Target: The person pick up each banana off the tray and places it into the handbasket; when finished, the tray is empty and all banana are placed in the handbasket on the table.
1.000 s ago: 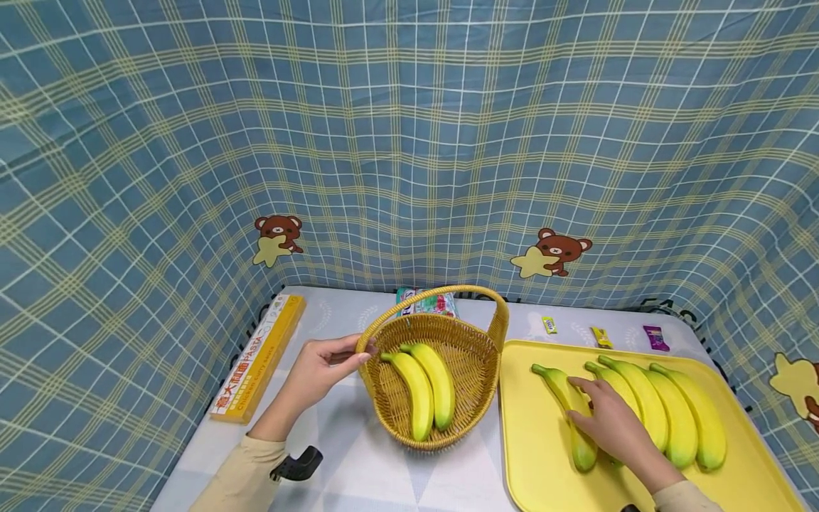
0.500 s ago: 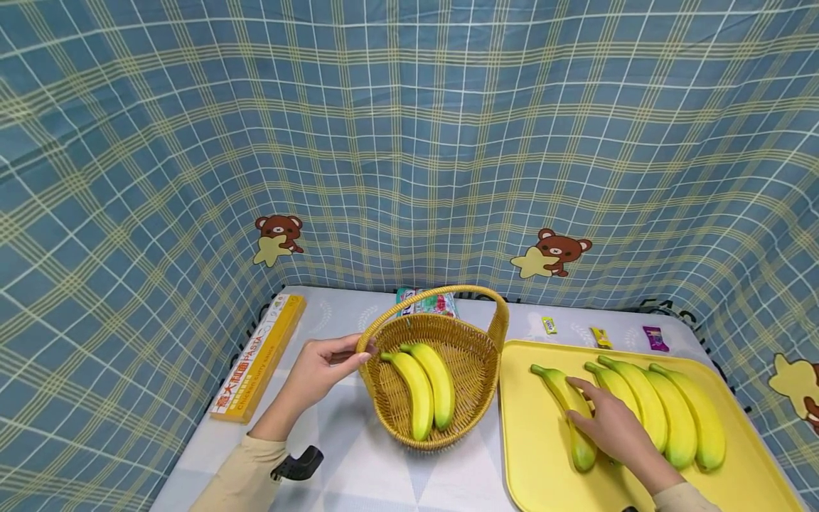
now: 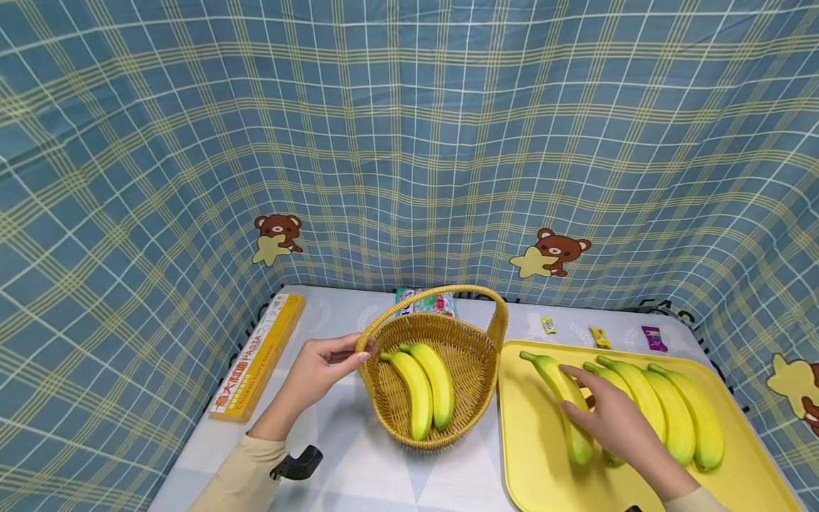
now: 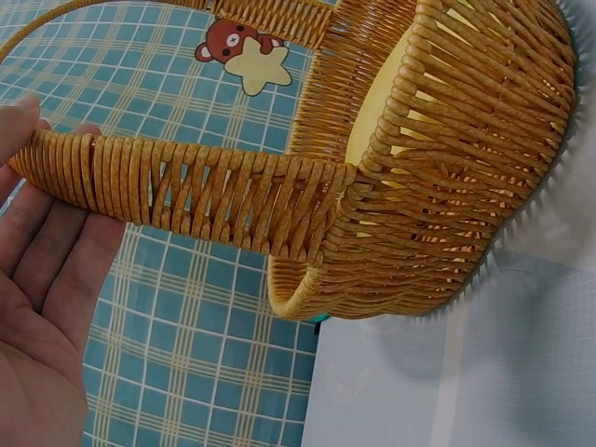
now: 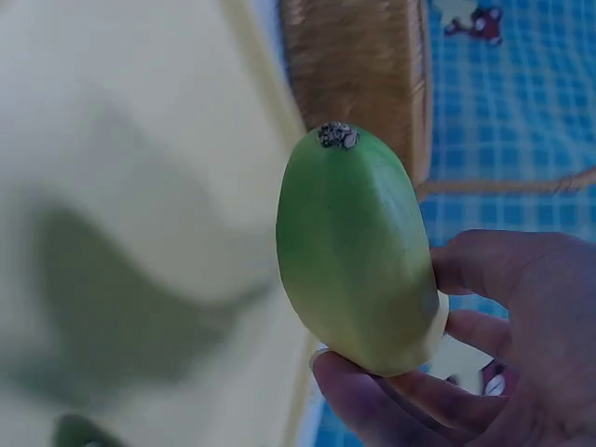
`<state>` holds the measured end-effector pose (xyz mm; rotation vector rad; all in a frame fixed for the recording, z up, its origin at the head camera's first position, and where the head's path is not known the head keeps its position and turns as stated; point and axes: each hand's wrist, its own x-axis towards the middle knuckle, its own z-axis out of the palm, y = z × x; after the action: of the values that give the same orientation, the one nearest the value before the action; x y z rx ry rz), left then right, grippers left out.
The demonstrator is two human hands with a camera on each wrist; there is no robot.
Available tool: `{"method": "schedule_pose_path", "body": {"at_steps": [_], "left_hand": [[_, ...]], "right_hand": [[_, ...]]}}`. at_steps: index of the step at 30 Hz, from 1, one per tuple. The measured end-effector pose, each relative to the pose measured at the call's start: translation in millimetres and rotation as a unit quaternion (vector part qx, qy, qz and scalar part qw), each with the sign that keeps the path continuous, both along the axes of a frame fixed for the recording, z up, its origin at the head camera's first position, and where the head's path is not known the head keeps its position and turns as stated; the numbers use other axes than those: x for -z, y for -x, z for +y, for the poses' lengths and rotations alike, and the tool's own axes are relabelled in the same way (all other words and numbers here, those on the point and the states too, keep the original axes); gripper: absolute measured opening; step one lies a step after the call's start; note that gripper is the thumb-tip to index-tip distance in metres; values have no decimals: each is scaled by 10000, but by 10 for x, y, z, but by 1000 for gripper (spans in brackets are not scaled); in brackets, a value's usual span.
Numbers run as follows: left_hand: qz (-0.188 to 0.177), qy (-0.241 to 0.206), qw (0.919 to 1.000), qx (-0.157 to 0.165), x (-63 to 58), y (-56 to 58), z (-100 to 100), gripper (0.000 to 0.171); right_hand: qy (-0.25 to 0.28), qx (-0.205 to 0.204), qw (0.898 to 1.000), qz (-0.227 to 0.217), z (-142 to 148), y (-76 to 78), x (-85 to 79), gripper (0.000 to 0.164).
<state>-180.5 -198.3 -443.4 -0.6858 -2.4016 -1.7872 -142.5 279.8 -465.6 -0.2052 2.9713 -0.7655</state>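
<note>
My left hand (image 3: 323, 370) grips the handle of a woven wicker basket (image 3: 476, 355) at its left side; the left wrist view shows thumb and fingers around the wrapped handle (image 4: 186, 182). Two yellow bananas (image 3: 425, 387) lie side by side inside the basket. Over the yellow tray (image 3: 534, 455), my right hand (image 3: 614, 419) pinches a banana (image 3: 563, 398) between thumb and fingers. In the right wrist view this banana (image 5: 349, 242) shows its green tip end, and its shadow falls apart from it on the tray.
Several more bananas (image 3: 681, 419) lie side by side on the tray. Small wrapped candies (image 3: 600, 337) sit behind it. A pasta box (image 3: 259, 359) lies at the left, and a green packet (image 3: 425, 304) behind the basket. A plaid curtain (image 3: 409, 142) surrounds the table.
My right hand has raised the leftmost banana off the tray and shifted it slightly up and left in the head view. The left hand and basket have stayed in place.
</note>
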Motion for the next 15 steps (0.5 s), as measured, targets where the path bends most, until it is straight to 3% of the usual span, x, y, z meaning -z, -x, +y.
{"method": "schedule_pose_path", "body": {"at_steps": [8,15], "left_hand": [[43,32,10000,-53,-10,-4,4,31],[-6,47,10000,-51,-1,5,-2,32]], "right_hand": [[59,-302,9991,307,-367,-87,-312,60],[99,-736,9958,529,-696,7,-432,59]]}}
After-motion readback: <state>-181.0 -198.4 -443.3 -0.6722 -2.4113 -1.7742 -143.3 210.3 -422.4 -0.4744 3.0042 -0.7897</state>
